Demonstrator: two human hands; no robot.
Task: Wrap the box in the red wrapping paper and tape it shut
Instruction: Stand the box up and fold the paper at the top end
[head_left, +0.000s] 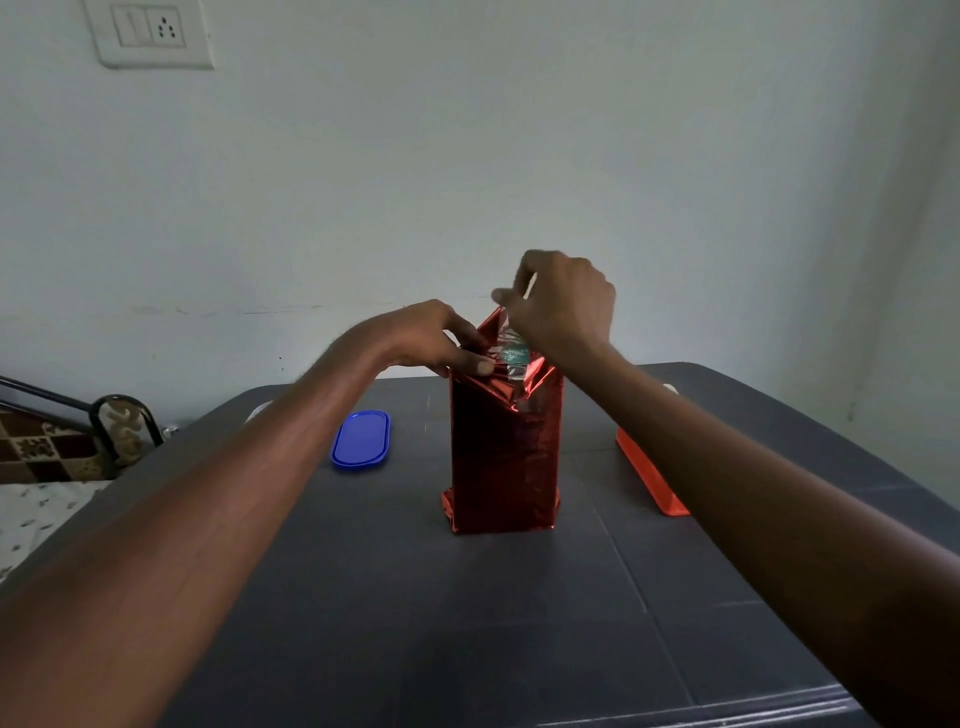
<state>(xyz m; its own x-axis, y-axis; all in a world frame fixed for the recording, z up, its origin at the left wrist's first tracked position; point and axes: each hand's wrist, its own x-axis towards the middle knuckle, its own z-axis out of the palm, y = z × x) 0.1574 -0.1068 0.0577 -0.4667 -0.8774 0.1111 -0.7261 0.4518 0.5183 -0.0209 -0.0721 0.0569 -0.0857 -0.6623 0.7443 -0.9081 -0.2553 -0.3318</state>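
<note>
The box, a tall upright cuboid, is stood near the middle of the dark worktop; its sides and lower end are already covered in glossy, creased red wrapping paper, so the body wrap is judged done. At the open top (a bit of the box's printed surface is visible) folded paper is pinned down by the curled fingers of the left hand, while a raised flap is pinched by the right hand; top folds and taping remain. Further back, a blue oval lid and an orange container are noted.
</note>
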